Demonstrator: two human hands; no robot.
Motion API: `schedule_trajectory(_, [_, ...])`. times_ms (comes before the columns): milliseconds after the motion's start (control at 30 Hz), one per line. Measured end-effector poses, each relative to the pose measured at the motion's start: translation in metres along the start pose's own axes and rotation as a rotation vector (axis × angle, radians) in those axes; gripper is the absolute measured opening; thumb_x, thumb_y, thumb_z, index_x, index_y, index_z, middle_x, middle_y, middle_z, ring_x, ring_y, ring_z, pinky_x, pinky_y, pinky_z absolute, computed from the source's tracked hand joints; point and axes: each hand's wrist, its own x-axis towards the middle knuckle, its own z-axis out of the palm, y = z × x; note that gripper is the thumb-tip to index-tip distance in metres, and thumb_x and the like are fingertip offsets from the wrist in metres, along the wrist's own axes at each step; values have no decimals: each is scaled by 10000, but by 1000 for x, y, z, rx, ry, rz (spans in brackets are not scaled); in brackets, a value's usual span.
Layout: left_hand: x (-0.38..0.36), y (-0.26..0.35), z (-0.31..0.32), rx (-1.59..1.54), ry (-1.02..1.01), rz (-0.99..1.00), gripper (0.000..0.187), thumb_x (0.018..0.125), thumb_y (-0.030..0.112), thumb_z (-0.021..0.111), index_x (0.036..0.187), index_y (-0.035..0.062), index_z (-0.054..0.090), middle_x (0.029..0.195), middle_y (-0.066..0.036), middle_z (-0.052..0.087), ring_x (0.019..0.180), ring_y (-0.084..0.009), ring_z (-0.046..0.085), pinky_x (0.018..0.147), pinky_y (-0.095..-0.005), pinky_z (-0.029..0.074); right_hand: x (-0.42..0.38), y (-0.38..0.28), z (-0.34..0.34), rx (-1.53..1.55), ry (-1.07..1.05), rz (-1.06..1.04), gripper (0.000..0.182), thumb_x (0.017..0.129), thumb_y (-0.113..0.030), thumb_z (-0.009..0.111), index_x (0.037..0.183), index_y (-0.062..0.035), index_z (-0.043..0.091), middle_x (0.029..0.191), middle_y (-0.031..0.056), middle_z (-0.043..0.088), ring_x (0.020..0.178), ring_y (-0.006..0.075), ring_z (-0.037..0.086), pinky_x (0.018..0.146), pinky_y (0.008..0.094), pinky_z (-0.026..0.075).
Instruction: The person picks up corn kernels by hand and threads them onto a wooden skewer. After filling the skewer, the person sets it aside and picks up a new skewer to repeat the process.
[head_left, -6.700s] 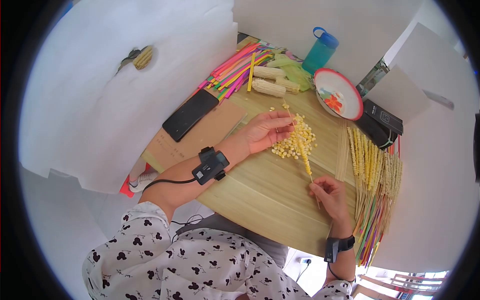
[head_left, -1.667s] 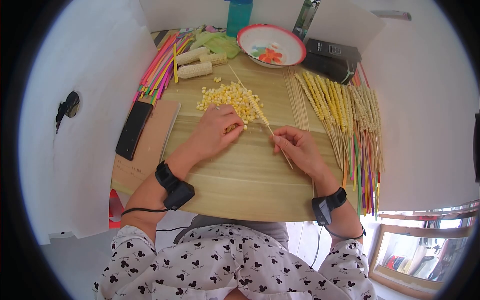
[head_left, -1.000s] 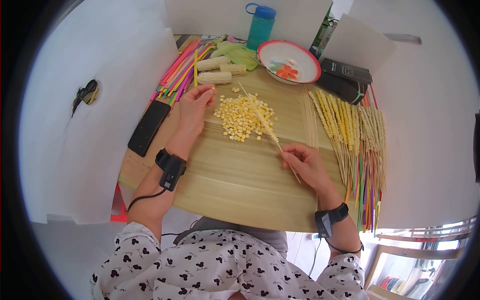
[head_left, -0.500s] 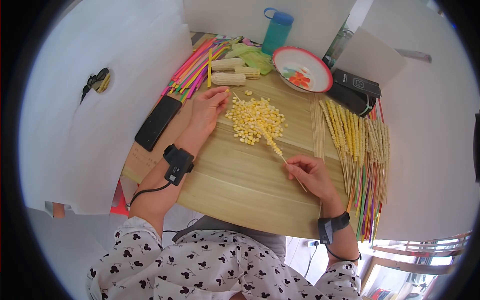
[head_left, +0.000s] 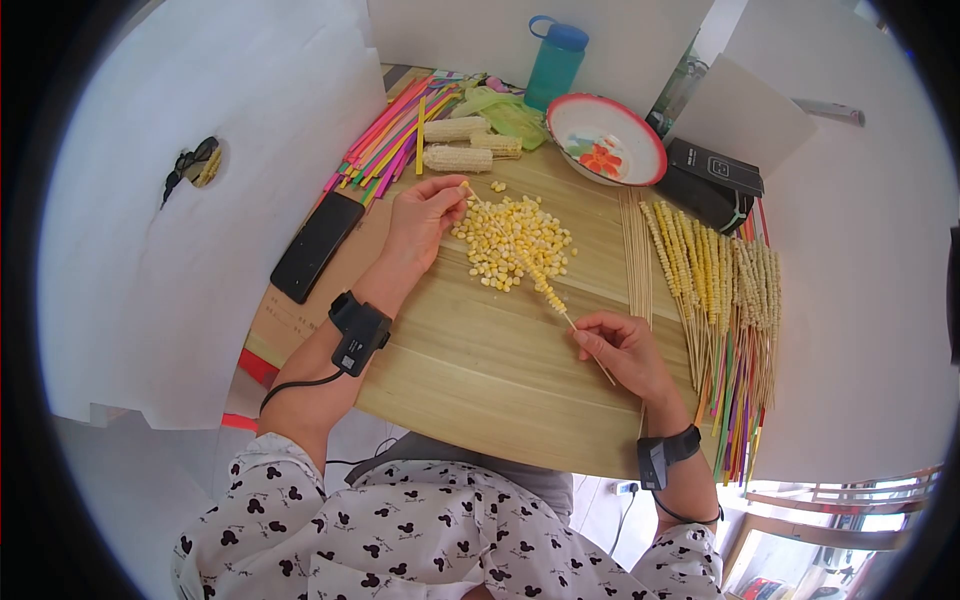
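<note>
My right hand (head_left: 630, 352) pinches the lower end of a thin wooden skewer (head_left: 543, 284), which slants up and left across the pile of yellow corn kernels (head_left: 492, 250). Kernels are threaded along the skewer's middle part, and its pointed upper end is bare. At that tip, my left hand (head_left: 422, 218) pinches a single corn kernel (head_left: 464, 185) between thumb and forefinger. The kernel overlaps the skewer's point in this view. Both wrists carry black strapped devices.
Stripped corn cobs (head_left: 457, 158) lie behind the pile, near colourful strips (head_left: 385, 130). A phone (head_left: 317, 246) is at left. An enamel bowl (head_left: 640, 130), bottle (head_left: 556, 68) and black box (head_left: 712, 168) stand behind. Bare skewers (head_left: 637, 255) and finished corn skewers (head_left: 712, 270) lie at right.
My left hand has moved slightly right, bringing the kernel from beside the skewer's tip to the tip. My right hand and the skewer have hardly moved.
</note>
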Motion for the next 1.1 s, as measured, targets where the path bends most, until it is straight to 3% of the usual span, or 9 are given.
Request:
schedule_trajectory(267, [-1,1,2,-13,7,2,157,857,10,617,1011,-21,621,874,-71,648,689,-95,572,650,-205,500,0,-1,0,4,3,7,140,882,-100,644,969,9,645,783,-30,605,675,28,556,600,157,444])
schedule_trajectory(367, [-3,2,4,-7,8,2,154,859,12,615,1009,-19,622,878,-75,650,694,-100,576,652,-209,501,1,-1,0,-9,0,16,138,879,-89,645,974,10,641,794,10,628,676,66,571,603,185,456])
schedule_trajectory(433, [-3,2,4,-4,8,0,152,859,13,614,1009,-18,622,880,-77,650,697,-102,577,653,-210,501,1,0,0,-2,-2,1,143,881,-108,648,964,9,646,781,-30,605,675,28,556,595,159,446])
schedule_trajectory(1100, [-4,3,4,2,-9,6,142,871,18,602,1010,-6,617,904,-90,658,714,-105,587,665,-217,503,1,1,1,-8,31,16,140,875,-110,657,955,5,652,765,-28,605,657,32,550,590,163,444])
